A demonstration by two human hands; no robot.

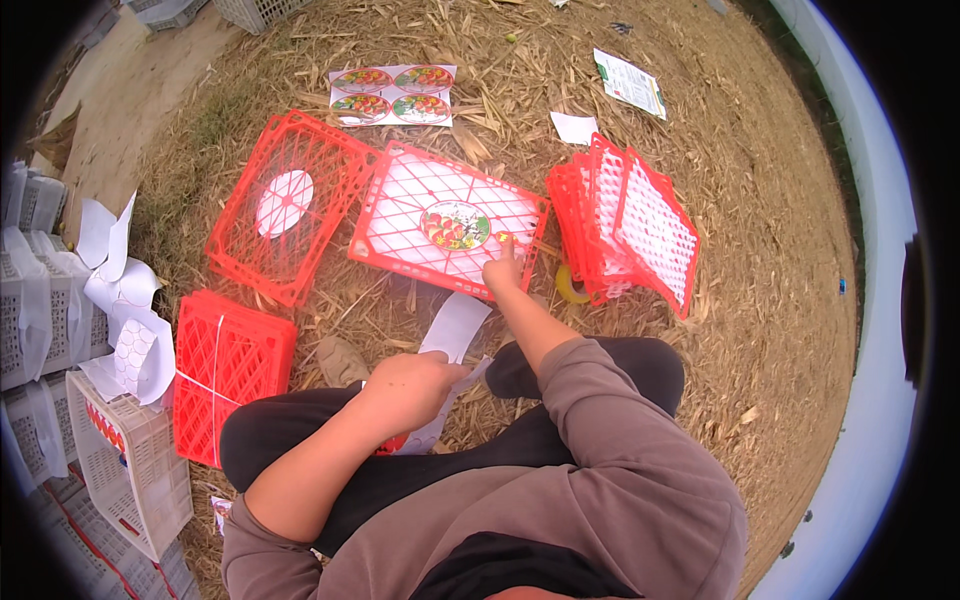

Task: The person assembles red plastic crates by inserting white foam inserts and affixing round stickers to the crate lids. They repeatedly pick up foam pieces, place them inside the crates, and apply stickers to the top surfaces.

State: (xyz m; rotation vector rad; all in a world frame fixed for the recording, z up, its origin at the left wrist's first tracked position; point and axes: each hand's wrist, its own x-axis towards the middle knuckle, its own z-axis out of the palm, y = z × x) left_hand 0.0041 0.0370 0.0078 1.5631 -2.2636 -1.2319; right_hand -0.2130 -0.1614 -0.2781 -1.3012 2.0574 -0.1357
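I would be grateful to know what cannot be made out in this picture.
All in the head view:
Left hand: finger ends, mostly hidden by the hand itself.
Yellow tape roll: right side, hidden by red lattice crates.
White packet: print, too small.
Grey crate: far part, cut off by the upper edge.

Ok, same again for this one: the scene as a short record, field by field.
Setting: straw-covered ground, outdoors
Left hand: gripping white paper
Right hand: fingers at the small yellow sticker on the middle red tray
Middle red tray: white lining behind its lattice, oval label on top
Left of it: red tray with white oval
Right of it: stacked red trays, yellow tape roll
Beyond: sheet of four oval labels
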